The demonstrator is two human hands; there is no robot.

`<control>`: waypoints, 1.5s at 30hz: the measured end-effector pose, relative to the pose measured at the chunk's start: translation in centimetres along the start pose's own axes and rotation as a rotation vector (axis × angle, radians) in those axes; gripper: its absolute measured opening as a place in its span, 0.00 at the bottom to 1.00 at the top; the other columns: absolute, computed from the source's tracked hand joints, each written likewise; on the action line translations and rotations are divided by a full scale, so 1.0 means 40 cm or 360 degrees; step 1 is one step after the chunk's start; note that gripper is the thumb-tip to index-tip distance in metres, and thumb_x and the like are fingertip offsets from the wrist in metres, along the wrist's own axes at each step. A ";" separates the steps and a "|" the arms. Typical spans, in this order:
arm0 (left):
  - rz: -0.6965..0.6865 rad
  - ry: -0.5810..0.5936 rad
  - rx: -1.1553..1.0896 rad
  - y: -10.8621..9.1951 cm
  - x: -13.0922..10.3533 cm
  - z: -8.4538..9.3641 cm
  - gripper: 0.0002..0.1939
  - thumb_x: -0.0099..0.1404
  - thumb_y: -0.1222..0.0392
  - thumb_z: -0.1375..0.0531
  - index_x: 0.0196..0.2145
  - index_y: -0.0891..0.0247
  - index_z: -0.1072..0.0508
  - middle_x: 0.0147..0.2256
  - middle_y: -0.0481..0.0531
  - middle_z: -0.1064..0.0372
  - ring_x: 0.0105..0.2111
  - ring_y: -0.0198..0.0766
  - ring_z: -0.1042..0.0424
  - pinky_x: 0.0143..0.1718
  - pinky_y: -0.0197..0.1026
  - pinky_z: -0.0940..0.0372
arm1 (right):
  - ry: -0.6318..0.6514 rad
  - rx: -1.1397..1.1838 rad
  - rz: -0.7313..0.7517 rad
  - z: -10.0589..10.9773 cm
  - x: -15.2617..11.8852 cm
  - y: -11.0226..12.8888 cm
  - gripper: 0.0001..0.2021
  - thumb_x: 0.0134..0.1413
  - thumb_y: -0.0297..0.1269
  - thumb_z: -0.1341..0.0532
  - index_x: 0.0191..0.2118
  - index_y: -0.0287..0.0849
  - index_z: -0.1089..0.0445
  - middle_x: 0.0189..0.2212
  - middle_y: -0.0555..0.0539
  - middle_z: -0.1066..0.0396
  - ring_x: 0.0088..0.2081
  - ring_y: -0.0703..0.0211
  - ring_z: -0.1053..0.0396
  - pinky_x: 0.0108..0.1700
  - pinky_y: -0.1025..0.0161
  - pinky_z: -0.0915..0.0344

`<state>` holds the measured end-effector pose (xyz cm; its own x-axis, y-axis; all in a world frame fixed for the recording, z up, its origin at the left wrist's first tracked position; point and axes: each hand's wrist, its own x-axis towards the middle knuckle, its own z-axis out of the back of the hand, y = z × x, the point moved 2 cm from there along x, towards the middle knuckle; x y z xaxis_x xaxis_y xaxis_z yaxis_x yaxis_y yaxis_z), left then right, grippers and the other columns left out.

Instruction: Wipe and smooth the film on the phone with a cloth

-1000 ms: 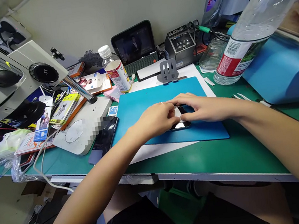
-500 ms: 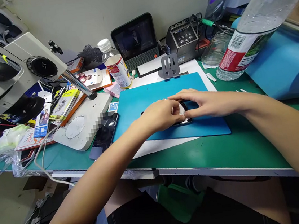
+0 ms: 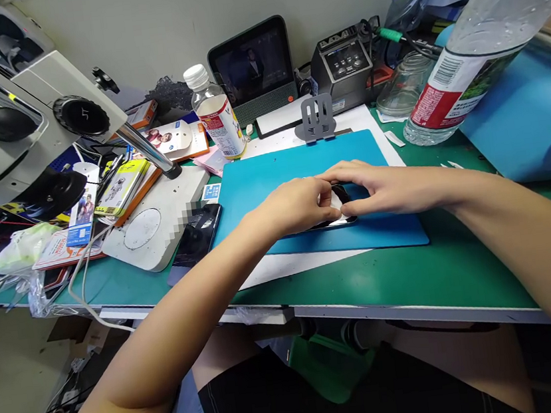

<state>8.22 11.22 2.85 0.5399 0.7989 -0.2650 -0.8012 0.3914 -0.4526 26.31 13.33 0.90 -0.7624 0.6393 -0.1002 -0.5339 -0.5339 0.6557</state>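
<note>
A dark, phone-like device (image 3: pixel 349 220) lies on the blue mat (image 3: pixel 271 167), mostly covered by both hands. Over it is a small white piece (image 3: pixel 336 203), which looks like a cloth or wipe. My left hand (image 3: pixel 303 204) is closed, its thumb and curled fingers pinching the white piece. From the right, my right hand (image 3: pixel 371 188) reaches across the device, thumb and index finger spread apart, the thumb tip beside the white piece and the fingertips near the left hand's knuckles. Nothing shows between the right hand's fingers.
A microscope (image 3: pixel 81 116) stands at the left, near a dark phone (image 3: pixel 201 232). Behind the mat are a small bottle (image 3: pixel 218 123), a lit display (image 3: pixel 253 65), a grey stand (image 3: pixel 317 117) and a control box (image 3: pixel 342 64). A large bottle (image 3: pixel 447 95) leans at the right.
The camera view has shifted slightly. Both hands stay over the device in nearly the same pose, and the device's left end no longer shows beside my left hand.
</note>
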 end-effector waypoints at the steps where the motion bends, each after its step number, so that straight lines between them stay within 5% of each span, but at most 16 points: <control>1: -0.0007 0.0002 -0.0012 0.001 -0.003 -0.001 0.11 0.64 0.54 0.35 0.29 0.59 0.33 0.31 0.47 0.28 0.32 0.40 0.31 0.30 0.40 0.47 | -0.0006 -0.0008 -0.0001 -0.001 0.001 0.000 0.35 0.57 0.58 0.38 0.68 0.56 0.36 0.59 0.43 0.30 0.62 0.36 0.38 0.63 0.43 0.39; 11: 0.0154 0.0172 -0.0149 0.009 0.012 0.029 0.09 0.62 0.53 0.33 0.31 0.59 0.28 0.31 0.46 0.28 0.31 0.38 0.32 0.30 0.40 0.46 | -0.0070 -0.0006 -0.0080 -0.009 0.015 -0.003 0.34 0.55 0.58 0.38 0.66 0.56 0.34 0.55 0.42 0.29 0.60 0.36 0.36 0.61 0.43 0.37; 19: 0.0071 0.0153 -0.0032 0.002 -0.001 0.017 0.13 0.65 0.52 0.34 0.29 0.59 0.31 0.30 0.46 0.29 0.30 0.38 0.33 0.29 0.40 0.47 | 0.0018 -0.0046 -0.0030 -0.004 0.005 0.003 0.34 0.54 0.59 0.38 0.66 0.58 0.34 0.57 0.43 0.30 0.60 0.35 0.38 0.61 0.41 0.38; 25: 0.0175 0.0125 -0.0085 0.017 0.025 0.040 0.13 0.64 0.54 0.33 0.28 0.59 0.31 0.30 0.46 0.29 0.31 0.38 0.31 0.30 0.40 0.46 | -0.0143 -0.0007 -0.0116 -0.011 0.017 -0.005 0.33 0.55 0.61 0.40 0.63 0.52 0.30 0.56 0.40 0.28 0.60 0.33 0.35 0.61 0.40 0.38; 33: 0.0027 0.0133 -0.0006 -0.014 0.022 0.017 0.13 0.65 0.49 0.34 0.31 0.59 0.29 0.33 0.48 0.26 0.33 0.40 0.29 0.31 0.40 0.44 | -0.0060 0.0288 -0.0062 0.009 0.003 -0.001 0.33 0.56 0.49 0.35 0.67 0.54 0.34 0.64 0.47 0.29 0.63 0.35 0.33 0.64 0.44 0.35; 40: -0.0019 0.0084 -0.0013 -0.015 -0.005 0.000 0.14 0.67 0.50 0.36 0.28 0.59 0.31 0.28 0.46 0.31 0.30 0.39 0.33 0.29 0.40 0.47 | -0.0147 0.0389 -0.0245 0.001 0.003 0.001 0.33 0.59 0.50 0.37 0.69 0.53 0.36 0.62 0.46 0.26 0.62 0.37 0.30 0.63 0.41 0.34; 45: 0.0066 0.0172 -0.0113 -0.002 0.023 0.023 0.15 0.62 0.48 0.32 0.30 0.59 0.30 0.30 0.46 0.31 0.31 0.39 0.32 0.29 0.39 0.46 | -0.0124 0.0401 -0.0101 0.002 0.005 0.005 0.29 0.62 0.51 0.39 0.67 0.53 0.33 0.61 0.47 0.25 0.60 0.39 0.28 0.62 0.42 0.32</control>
<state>8.54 12.34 3.43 0.5346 0.7583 -0.3731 -0.8052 0.3228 -0.4975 26.08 13.39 1.06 -0.6947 0.7130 -0.0952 -0.4640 -0.3431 0.8167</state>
